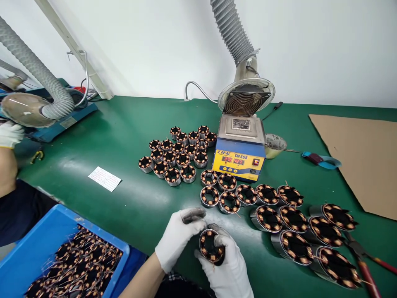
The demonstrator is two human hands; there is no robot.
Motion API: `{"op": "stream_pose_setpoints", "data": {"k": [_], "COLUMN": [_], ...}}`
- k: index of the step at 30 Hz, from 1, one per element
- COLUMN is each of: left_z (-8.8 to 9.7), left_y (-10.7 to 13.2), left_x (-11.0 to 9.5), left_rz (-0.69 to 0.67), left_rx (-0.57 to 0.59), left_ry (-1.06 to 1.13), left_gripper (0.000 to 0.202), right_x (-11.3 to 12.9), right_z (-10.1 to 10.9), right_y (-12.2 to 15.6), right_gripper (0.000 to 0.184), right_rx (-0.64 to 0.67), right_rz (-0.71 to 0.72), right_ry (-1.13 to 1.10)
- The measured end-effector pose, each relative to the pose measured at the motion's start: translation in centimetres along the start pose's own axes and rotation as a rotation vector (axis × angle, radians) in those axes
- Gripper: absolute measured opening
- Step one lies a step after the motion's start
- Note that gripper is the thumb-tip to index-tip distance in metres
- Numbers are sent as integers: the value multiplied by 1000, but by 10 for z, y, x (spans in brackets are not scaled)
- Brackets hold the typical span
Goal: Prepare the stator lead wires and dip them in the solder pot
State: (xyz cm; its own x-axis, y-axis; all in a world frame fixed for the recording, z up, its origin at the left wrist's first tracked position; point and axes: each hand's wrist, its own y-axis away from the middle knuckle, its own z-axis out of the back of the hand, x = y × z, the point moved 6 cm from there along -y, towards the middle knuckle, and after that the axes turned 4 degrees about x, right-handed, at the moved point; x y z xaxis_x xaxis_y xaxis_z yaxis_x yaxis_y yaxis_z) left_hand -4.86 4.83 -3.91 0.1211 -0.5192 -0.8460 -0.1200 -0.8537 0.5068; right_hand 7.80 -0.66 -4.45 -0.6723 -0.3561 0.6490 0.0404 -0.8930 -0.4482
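Observation:
Both my hands wear white gloves with dirty fingertips, low in the middle of the view. My right hand (228, 271) is wrapped around a ring-shaped stator (211, 247) with copper windings and a black core, held just above the green table (124, 136). My left hand (178, 236) has its fingers curled against the stator's upper left edge. Just beyond my hands stand a few more stators (221, 191) upright on the table. To the right, several larger stators (297, 231) lie tilted in rows.
A yellow-blue solder pot (240, 151) sits behind, under a fume extractor hose (245, 93). A cluster of small stators (178, 155) stands left of it. A blue bin (40, 244) of stators is at lower left. Red pliers (366, 269), cardboard (366, 157), another person's gloved hand (9, 134).

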Motion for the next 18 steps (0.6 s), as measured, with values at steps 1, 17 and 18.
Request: {"op": "stream_pose_setpoints", "data": {"k": [1, 17, 18], "left_z": [-2, -7, -10], "left_y": [0, -3, -2], "left_x": [1, -21, -20], "left_rz": [-4, -229, -198], "left_rx": [-10, -91, -59], "left_ry": [13, -293, -359], "left_gripper": [24, 28, 25], "right_x": [0, 1, 2], "right_z": [1, 1, 1], "right_y": [-1, -3, -3], "right_gripper": [24, 24, 25], "right_rx": [1, 29, 27], "right_rz": [-8, -15, -9], "right_ry": [-5, -11, -13]}}
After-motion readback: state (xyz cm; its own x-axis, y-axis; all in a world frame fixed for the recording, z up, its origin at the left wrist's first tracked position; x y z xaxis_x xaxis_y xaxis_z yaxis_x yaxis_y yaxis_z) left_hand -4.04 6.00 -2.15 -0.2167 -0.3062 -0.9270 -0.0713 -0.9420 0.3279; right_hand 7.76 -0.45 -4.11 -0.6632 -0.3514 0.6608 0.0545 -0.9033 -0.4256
